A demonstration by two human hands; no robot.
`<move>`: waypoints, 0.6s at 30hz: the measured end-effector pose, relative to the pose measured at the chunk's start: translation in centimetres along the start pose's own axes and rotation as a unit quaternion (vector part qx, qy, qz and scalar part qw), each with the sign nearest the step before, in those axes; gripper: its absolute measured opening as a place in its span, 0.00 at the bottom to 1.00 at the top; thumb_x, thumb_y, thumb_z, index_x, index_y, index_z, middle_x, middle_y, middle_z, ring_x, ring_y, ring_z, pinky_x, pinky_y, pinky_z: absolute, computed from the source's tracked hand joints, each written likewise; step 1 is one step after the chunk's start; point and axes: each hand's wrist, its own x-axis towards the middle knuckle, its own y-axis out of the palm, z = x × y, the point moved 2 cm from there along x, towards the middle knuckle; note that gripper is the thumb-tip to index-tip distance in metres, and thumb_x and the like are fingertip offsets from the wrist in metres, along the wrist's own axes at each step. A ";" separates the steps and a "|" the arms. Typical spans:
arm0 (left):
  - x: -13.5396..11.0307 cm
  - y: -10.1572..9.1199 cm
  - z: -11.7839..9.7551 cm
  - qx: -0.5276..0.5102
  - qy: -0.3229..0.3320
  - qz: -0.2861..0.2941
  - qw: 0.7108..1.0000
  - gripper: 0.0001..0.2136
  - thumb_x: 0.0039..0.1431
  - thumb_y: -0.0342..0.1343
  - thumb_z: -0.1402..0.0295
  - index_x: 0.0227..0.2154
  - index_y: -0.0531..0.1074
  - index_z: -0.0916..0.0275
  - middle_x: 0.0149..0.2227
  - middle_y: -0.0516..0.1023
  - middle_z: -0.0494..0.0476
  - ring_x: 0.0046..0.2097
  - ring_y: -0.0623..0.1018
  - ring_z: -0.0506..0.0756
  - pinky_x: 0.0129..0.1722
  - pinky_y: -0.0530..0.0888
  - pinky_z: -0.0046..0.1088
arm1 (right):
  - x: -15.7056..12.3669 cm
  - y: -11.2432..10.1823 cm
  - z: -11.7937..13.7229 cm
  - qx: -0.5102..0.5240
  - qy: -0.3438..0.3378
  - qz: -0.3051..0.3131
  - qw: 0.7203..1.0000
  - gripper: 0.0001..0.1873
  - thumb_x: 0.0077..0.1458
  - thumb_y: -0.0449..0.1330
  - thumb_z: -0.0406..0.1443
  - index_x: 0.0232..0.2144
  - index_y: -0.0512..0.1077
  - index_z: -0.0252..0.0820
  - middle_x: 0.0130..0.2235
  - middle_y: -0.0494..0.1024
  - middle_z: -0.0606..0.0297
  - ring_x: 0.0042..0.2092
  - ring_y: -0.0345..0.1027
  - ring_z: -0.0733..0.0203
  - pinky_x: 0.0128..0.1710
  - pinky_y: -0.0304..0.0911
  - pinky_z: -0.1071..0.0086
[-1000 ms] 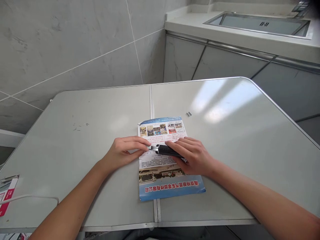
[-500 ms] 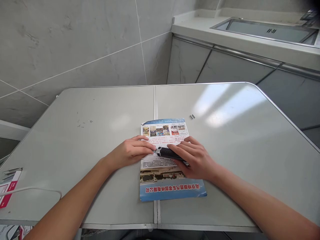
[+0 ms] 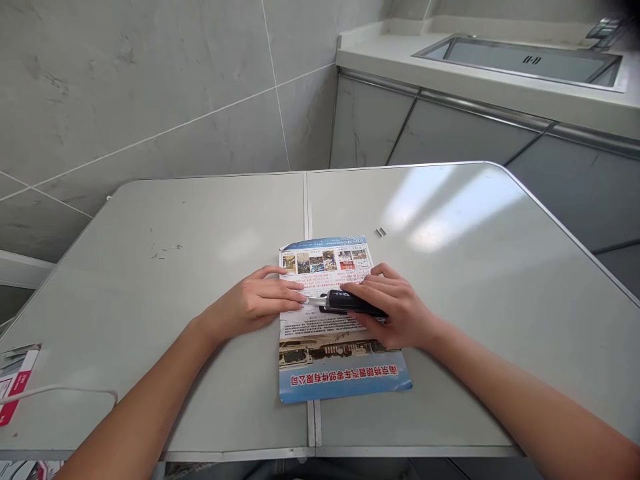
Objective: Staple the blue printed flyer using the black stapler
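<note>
A printed flyer (image 3: 340, 373) with photos and a blue strip lies flat at the middle of the grey folding table (image 3: 175, 280). My left hand (image 3: 255, 303) presses on the flyer's left edge with its fingers stretched out flat. My right hand (image 3: 395, 307) is closed round a black utility knife (image 3: 353, 303). The knife's metal tip rests on the flyer and points left toward my left fingertips.
A small metal clip (image 3: 381, 232) lies on the table beyond the flyer. A white cable (image 3: 65, 390) and a red and white packet (image 3: 13, 387) sit at the left edge. A counter with a sink (image 3: 520, 57) stands behind on the right, beside a tiled wall.
My right hand has drawn the knife a little to the right across the flyer. The left hand stays pressed on the paper. The view has shifted slightly.
</note>
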 end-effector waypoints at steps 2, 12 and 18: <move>0.2 -0.2 -0.4 -0.009 0.000 0.008 1.000 0.15 0.71 0.54 0.74 0.51 0.81 0.50 0.48 0.87 0.55 0.53 0.85 0.56 0.65 0.73 0.42 | 0.0 -0.4 -0.3 0.027 -0.006 -0.003 1.000 0.23 0.63 0.62 0.35 0.59 0.68 0.43 0.34 0.79 0.64 0.32 0.69 0.59 0.41 0.62 0.59; 1.5 2.6 -3.5 0.026 0.026 -0.063 0.997 0.03 0.72 0.54 0.70 0.44 0.68 0.56 0.36 0.82 0.52 0.38 0.81 0.53 0.46 0.72 0.35 | 0.4 0.7 3.1 0.058 -0.085 0.005 0.995 0.28 0.59 0.57 0.33 0.62 0.64 0.42 0.34 0.81 0.63 0.31 0.71 0.57 0.39 0.62 0.58; 1.8 4.2 -3.5 0.007 0.021 -0.044 0.999 0.04 0.73 0.48 0.71 0.46 0.65 0.58 0.39 0.80 0.56 0.39 0.77 0.55 0.43 0.71 0.35 | 0.5 1.1 3.5 0.043 -0.103 0.001 0.994 0.27 0.60 0.57 0.33 0.61 0.64 0.40 0.32 0.81 0.65 0.29 0.70 0.58 0.36 0.60 0.59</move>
